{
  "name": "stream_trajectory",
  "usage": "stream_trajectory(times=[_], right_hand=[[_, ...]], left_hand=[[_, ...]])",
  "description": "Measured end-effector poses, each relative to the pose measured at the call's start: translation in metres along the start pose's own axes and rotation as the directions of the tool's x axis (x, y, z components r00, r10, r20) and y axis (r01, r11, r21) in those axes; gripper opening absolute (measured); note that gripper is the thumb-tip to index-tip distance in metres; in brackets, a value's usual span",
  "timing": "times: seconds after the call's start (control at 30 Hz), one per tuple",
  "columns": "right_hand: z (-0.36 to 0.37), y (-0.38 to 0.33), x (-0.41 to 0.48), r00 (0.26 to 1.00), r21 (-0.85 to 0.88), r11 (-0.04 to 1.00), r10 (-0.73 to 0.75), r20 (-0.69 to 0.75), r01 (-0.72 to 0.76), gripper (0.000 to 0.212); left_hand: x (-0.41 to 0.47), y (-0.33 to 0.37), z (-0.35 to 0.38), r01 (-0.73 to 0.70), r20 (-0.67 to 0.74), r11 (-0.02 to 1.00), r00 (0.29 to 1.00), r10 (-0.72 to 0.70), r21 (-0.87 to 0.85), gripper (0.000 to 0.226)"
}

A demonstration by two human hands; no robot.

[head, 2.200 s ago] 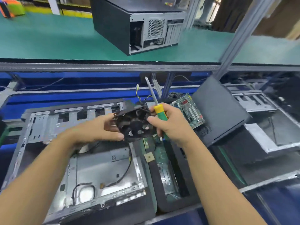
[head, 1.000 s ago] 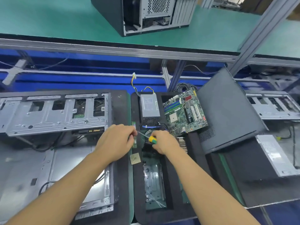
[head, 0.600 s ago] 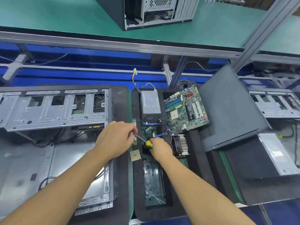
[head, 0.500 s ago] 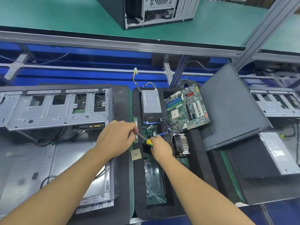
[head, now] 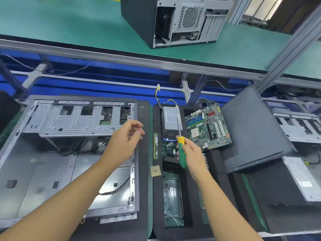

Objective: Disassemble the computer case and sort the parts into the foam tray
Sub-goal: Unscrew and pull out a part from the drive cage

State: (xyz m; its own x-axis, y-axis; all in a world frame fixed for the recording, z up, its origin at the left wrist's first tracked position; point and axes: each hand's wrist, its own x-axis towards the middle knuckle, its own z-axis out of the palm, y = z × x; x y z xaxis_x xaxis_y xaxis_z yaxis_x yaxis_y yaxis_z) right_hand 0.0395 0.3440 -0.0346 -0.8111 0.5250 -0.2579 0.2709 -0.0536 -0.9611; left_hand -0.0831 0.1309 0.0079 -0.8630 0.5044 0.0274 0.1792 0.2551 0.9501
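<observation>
Screwdriver sat in the right hand, fingers wrapped round its green handle. The shaft pointed away from the person, tip over the power supply. That hand hung above the foam tray, which already held the power supply, motherboard, RAM stick and CPU chip.

Left hand hovered with fingers loosely curled and nothing visible in them, over the right edge of the computer case. The case lay open on the desk, just beside the tray and to the left of both hands.

Key relation: the drive cage in the case ran left to right, roughly square to the screwdriver shaft. It sat just left of the left hand, so that hand was the nearer of the 2. My read: whatever comes out next is in the case, so the right hand would have to carry the tool left across the tray edge and re-aim the tip. The left hand was free to steady the part.
</observation>
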Motion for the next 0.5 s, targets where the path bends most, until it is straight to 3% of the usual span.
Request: stream_trajectory(times=[0.1, 0.2, 0.27, 0.37, 0.5], right_hand=[[0.023, -0.049, -0.019, 0.979, 0.126, 0.989, -0.104, 0.177, 0.082, 0.026], [0.063, -0.085, -0.035, 0.925, 0.085, 0.988, -0.151, 0.348, 0.129, 0.038], [0.095, -0.099, -0.045, 0.909, 0.039, 0.985, -0.173, 0.379, 0.17, 0.031], [0.138, -0.103, -0.056, 0.907, -0.025, 0.983, -0.156, 0.392, 0.18, 0.014], [0.176, -0.097, -0.065, 0.91, -0.006, 0.995, -0.089, 0.404, 0.1, 0.017]], left_hand=[[-0.005, 0.003, -0.036, 0.109, 0.132, 0.983, 0.987, -0.089, -0.145, 0.013], [-0.014, 0.002, -0.064, 0.233, 0.23, 0.908, 0.96, -0.158, -0.347, 0.034], [-0.019, 0.0, -0.079, 0.272, 0.233, 0.832, 0.956, -0.177, -0.484, 0.044], [-0.024, -0.004, -0.099, 0.276, 0.232, 0.758, 0.958, -0.168, -0.591, 0.034], [-0.025, -0.016, -0.123, 0.277, 0.153, 0.681, 0.959, -0.238, -0.678, 0.04]])
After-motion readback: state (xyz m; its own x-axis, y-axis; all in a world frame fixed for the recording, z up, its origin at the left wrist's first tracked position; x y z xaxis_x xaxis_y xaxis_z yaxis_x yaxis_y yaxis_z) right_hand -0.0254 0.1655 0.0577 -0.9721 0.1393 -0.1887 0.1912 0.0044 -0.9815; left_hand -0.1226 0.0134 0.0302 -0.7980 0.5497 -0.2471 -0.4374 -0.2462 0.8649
